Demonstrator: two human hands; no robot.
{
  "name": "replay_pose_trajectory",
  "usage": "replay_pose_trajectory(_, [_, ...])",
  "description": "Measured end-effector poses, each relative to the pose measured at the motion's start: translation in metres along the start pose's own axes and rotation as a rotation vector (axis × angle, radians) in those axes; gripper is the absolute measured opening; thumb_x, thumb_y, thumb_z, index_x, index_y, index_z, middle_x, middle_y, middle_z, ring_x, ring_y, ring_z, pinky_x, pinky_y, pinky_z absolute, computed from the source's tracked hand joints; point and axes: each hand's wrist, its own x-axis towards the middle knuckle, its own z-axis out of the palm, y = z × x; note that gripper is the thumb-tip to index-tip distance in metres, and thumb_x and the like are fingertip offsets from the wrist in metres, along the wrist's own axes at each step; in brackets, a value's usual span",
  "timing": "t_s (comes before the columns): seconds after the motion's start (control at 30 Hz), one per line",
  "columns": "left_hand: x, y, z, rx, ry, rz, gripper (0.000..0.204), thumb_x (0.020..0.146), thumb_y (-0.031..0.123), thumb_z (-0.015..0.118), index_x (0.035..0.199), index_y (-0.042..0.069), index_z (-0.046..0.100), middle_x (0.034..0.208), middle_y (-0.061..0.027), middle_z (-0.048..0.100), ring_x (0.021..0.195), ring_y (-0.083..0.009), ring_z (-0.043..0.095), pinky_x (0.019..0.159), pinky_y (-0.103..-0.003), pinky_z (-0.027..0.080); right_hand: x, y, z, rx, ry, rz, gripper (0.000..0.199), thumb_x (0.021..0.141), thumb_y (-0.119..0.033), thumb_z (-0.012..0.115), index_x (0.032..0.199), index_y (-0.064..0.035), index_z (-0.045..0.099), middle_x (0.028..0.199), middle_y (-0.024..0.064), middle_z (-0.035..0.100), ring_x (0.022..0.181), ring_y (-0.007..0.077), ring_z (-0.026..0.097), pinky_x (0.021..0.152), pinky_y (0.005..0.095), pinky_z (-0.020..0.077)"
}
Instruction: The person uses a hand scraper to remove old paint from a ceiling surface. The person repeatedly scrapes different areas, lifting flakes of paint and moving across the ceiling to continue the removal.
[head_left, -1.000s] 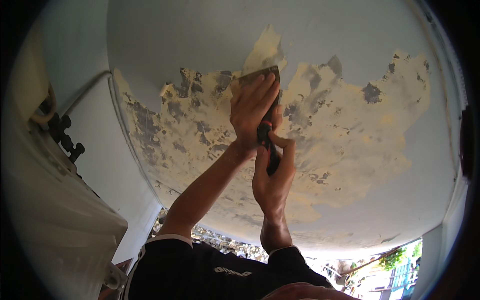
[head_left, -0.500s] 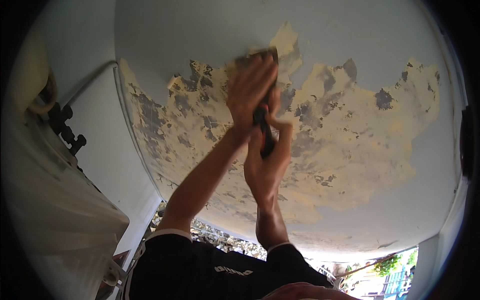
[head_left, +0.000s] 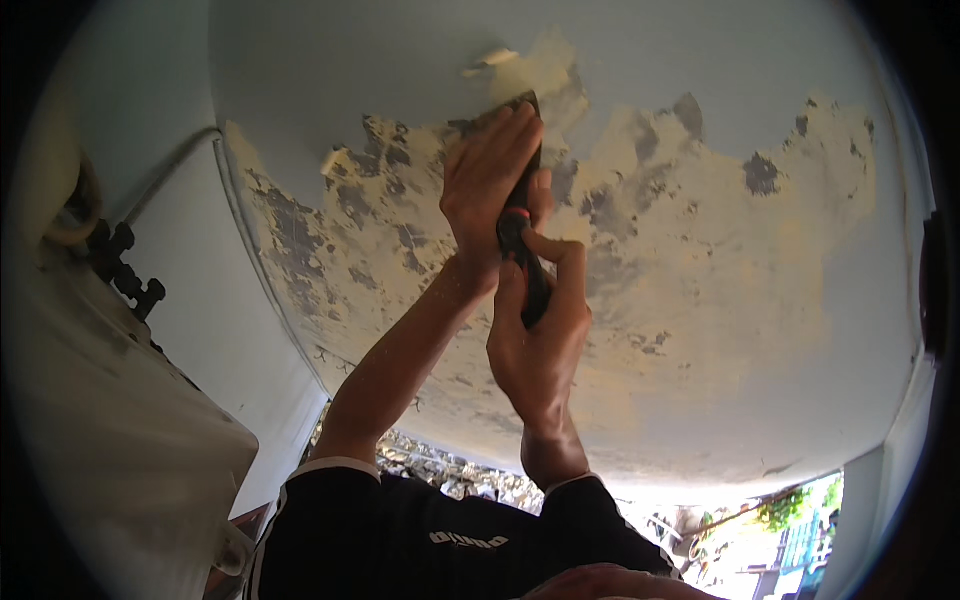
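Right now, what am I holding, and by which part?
A scraper: your right hand grips its black-and-red handle; your left hand lies over its blade.

Dark flat-bladed scraper with a black-and-red handle [head_left: 514, 234], partly hidden
The bare left hand [head_left: 484, 188] covers most of its blade [head_left: 531, 99], the bare right hand [head_left: 545, 350] part of its handle. Below the scraper, the black white-trimmed shirt [head_left: 400, 530] runs off the lower edge.

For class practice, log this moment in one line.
Left hand: on flat dark blade; right hand: grips black-red handle; grey surface: cream patches
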Motion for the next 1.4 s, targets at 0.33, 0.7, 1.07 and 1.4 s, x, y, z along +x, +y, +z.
replay_pose_trajectory(0.33, [0.004, -0.006, 0.01, 0.038, 0.035, 0.037, 0.032, 0.092, 0.015, 0.068, 0.123, 0.004, 0.073, 0.126, -0.013, 0.072, 0.123, -0.0308, 0.066, 0.107, -0.045, 0.045, 0.007, 0.009, 0.0, 0.017, 0.0, 0.0, 0.02, 0.101, -0.002, 0.058, 0.119, 0.0024, 0.053, 0.071, 0.008, 0.064, 0.067, 0.0042, 0.055, 0.06, 0.0211, 0.0406])
replay_pose_trajectory(0.7, [-0.01, -0.006, 0.001, 0.029, -0.015, 0.01, 0.036, 0.09, 0.015, 0.071, 0.126, 0.009, 0.072, 0.129, -0.0101, 0.071, 0.126, -0.0262, 0.065, 0.108, -0.043, 0.045, 0.001, 0.024, 0.013, 0.087, 0.051, -0.035, 0.02, 0.101, -0.003, 0.058, 0.12, 0.0026, 0.053, 0.073, 0.0099, 0.067, 0.066, 0.005, 0.054, 0.059, 0.0222, 0.0398])
replay_pose_trajectory(1.07, [-0.01, 0.005, 0.002, 0.095, -0.037, 0.007, 0.033, 0.091, 0.013, 0.069, 0.123, 0.007, 0.074, 0.127, -0.0102, 0.072, 0.125, -0.0273, 0.065, 0.108, -0.042, 0.043, -0.004, 0.028, 0.005, 0.058, 0.026, -0.003, 0.025, 0.099, -0.005, 0.06, 0.122, 0.0015, 0.052, 0.072, 0.0135, 0.061, 0.068, 0.016, 0.058, 0.058, 0.0282, 0.0444])
replay_pose_trajectory(1.4, [0.004, -0.014, 0.0, -0.022, 0.005, 0.042, 0.034, 0.09, 0.013, 0.071, 0.124, 0.009, 0.073, 0.126, -0.01, 0.072, 0.128, -0.0277, 0.063, 0.112, -0.045, 0.043, 0.004, 0.017, 0.021, 0.085, 0.062, -0.043, 0.024, 0.101, -0.004, 0.058, 0.122, 0.0027, 0.053, 0.087, 0.0171, 0.071, 0.081, 0.0116, 0.066, 0.071, 0.0258, 0.0506])
